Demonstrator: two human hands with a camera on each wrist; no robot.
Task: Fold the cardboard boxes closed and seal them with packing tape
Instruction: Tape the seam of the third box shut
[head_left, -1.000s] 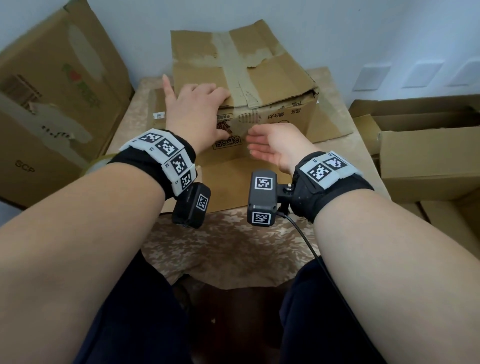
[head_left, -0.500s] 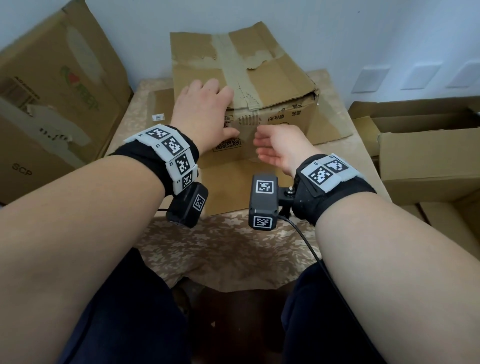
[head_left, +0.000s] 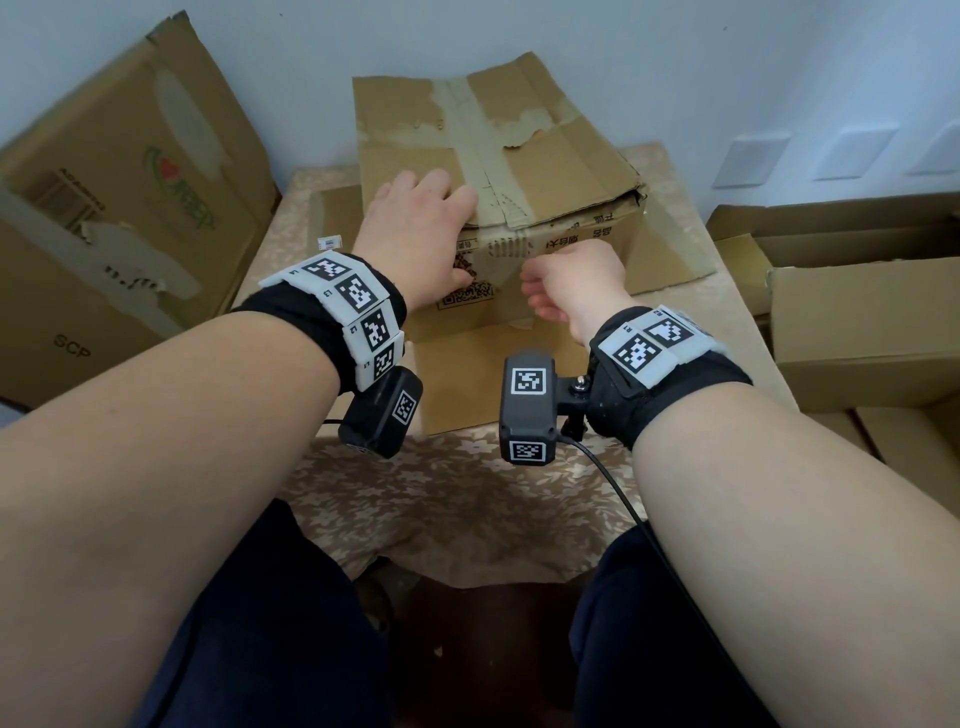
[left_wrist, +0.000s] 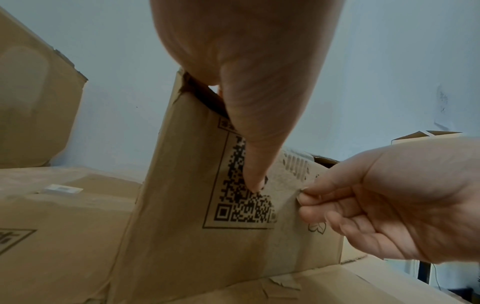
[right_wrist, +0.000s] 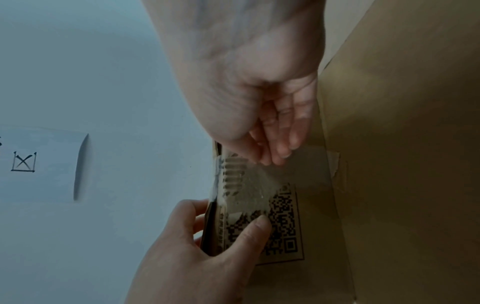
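Observation:
A worn cardboard box (head_left: 561, 260) stands on the table with its top flaps (head_left: 550, 166) folded down and old tape (head_left: 478, 135) across them. My left hand (head_left: 415, 223) grips the box's top front edge, fingers over the flap. Its thumb (left_wrist: 249, 148) presses on the printed QR code (left_wrist: 246, 207). My right hand (head_left: 571, 280) is at the front face with its fingers bent. Their tips (left_wrist: 309, 195) touch a clear tape strip (right_wrist: 249, 185) on that face. I cannot tell whether they pinch it. No tape roll is in view.
A large box (head_left: 119, 208) leans against the wall at left. Open boxes (head_left: 857, 322) are stacked at right. The box's lower flap (head_left: 467, 384) lies flat on the patterned tablecloth (head_left: 457, 499) in front of me. A small white label (head_left: 331, 241) lies on the table at left.
My left hand slid from flat on the top flap to the front edge, thumb now on the QR code. My right hand's fingers bent and moved in onto the front face.

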